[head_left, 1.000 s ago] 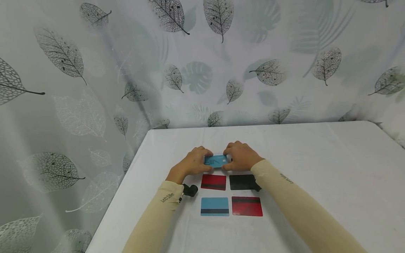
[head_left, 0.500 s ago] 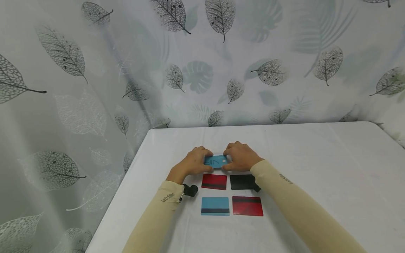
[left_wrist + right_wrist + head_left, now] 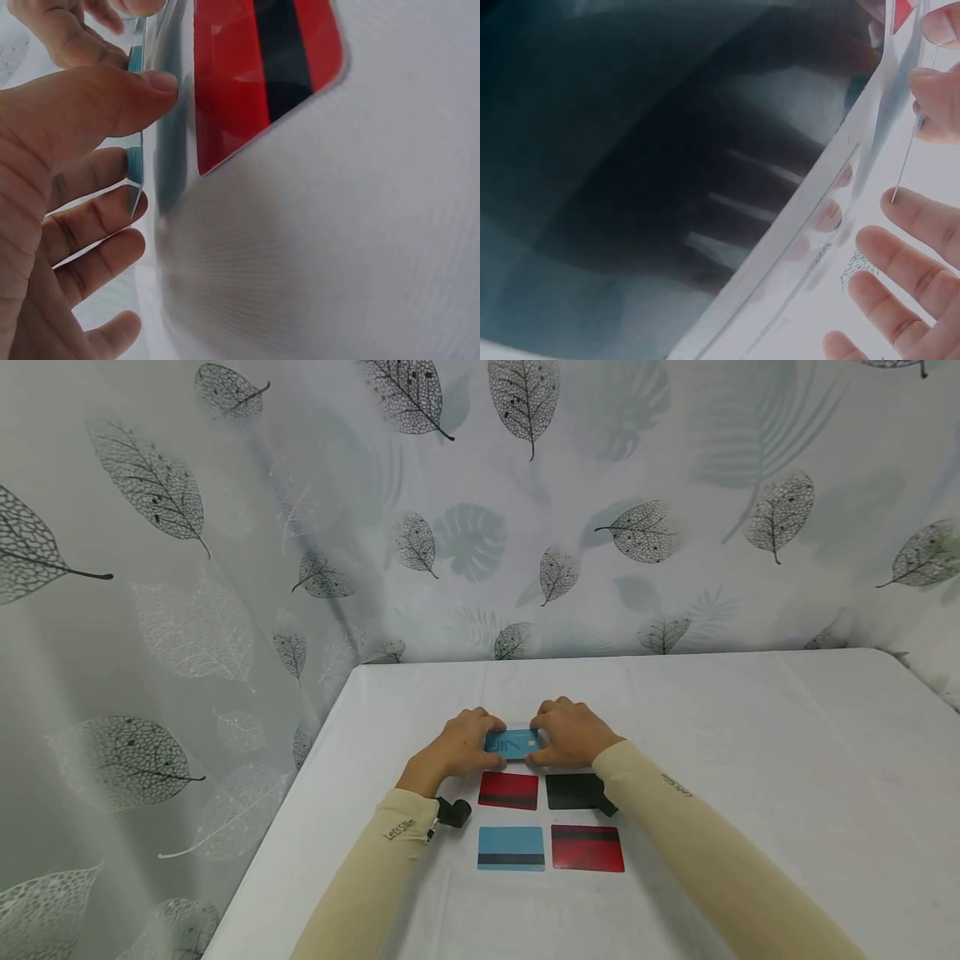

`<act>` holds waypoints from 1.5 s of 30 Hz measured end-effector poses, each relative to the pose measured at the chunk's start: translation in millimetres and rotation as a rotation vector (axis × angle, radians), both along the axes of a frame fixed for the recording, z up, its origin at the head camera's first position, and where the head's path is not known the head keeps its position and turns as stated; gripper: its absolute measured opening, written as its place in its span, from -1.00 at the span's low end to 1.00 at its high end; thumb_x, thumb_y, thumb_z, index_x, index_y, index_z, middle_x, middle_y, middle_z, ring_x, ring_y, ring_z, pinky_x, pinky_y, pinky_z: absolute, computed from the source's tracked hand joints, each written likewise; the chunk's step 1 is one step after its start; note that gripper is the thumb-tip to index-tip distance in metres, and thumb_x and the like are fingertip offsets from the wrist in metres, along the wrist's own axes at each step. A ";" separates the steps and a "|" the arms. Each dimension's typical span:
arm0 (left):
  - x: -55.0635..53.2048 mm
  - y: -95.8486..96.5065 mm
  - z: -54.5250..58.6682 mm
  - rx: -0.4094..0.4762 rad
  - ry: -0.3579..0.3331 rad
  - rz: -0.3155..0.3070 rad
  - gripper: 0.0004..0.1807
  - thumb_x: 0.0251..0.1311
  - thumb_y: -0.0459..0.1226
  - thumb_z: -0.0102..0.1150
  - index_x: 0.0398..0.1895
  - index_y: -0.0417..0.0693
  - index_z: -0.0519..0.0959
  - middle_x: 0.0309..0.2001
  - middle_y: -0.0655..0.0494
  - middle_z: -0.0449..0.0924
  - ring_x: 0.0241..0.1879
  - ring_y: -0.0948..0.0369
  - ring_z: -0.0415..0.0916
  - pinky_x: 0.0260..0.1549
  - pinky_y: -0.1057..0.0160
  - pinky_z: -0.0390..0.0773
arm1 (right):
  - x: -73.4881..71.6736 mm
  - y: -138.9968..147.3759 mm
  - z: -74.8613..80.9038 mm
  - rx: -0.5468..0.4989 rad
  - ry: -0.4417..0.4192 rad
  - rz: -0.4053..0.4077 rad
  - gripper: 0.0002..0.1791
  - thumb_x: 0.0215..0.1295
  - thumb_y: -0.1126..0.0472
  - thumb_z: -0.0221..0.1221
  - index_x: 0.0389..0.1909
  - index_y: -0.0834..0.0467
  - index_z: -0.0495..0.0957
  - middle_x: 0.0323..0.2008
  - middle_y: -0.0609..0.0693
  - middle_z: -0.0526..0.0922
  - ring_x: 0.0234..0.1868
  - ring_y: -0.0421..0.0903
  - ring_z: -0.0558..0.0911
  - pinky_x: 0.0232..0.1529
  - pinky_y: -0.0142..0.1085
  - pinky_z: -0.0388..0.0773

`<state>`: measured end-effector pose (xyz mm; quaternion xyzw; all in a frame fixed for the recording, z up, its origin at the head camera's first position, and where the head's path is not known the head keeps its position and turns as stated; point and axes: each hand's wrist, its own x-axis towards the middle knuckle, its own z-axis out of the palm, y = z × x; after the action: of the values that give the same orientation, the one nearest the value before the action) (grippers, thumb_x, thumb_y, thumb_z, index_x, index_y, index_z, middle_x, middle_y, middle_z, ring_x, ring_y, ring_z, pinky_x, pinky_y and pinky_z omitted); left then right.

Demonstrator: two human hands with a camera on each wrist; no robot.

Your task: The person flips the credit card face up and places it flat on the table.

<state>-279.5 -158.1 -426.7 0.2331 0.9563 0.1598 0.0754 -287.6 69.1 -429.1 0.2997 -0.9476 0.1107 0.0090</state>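
Both hands hold a blue card (image 3: 512, 744) with large lettering and a pale chip-like square, one hand at each short end. My left hand (image 3: 467, 743) pinches its left end; in the left wrist view the thumb lies on the near long edge of the card (image 3: 135, 166), fingers opposite. At the right end, my right hand (image 3: 576, 733) pinches it with thumb and index finger, its other fingers spread in the right wrist view. Seen edge-on there, the card (image 3: 906, 161) is a thin line. Just below lie a red card (image 3: 507, 791) and a black card (image 3: 572, 792).
Nearer on the white-covered table (image 3: 750, 793) lie another blue card (image 3: 511, 848) with a dark stripe and a second red card (image 3: 587, 848). A leaf-patterned curtain (image 3: 480, 602) stands behind and to the left. The right wrist overlaps part of the black card.
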 end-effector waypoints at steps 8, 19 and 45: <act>-0.8 0.6 -0.7 -0.038 0.023 -0.017 -0.39 0.23 -0.05 0.45 0.32 -0.04 0.58 0.22 0.00 0.55 0.14 0.09 0.43 0.18 -0.01 0.48 | 1.5 -0.1 0.6 0.017 0.007 -0.001 -0.43 0.17 -0.17 0.38 0.04 0.17 0.75 0.00 0.08 0.70 -0.02 0.05 0.62 0.03 -0.01 0.65; 1.2 1.4 1.0 -0.040 0.015 -0.011 -0.39 0.23 -0.07 0.45 0.32 -0.05 0.59 0.25 -0.01 0.55 0.18 0.05 0.43 0.21 -0.03 0.47 | 4.4 -1.4 0.9 0.015 -0.010 -0.018 -0.43 0.19 -0.15 0.37 0.06 0.18 0.74 0.01 0.09 0.69 0.01 0.06 0.61 0.09 0.03 0.63; -3.1 18.2 -2.5 -0.021 0.012 -0.015 -0.34 0.24 -0.01 0.42 0.39 0.02 0.53 0.33 0.02 0.51 0.28 0.04 0.41 0.34 -0.09 0.40 | -0.4 24.0 -7.5 0.071 0.007 -0.050 -0.29 0.19 -0.25 0.35 0.23 0.15 0.66 0.14 0.13 0.67 0.15 0.13 0.61 0.22 0.11 0.57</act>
<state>-282.6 -139.8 -429.2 0.2404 0.9566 0.1479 0.0731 -288.0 93.1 -436.7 0.2763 -0.9581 0.0758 0.0046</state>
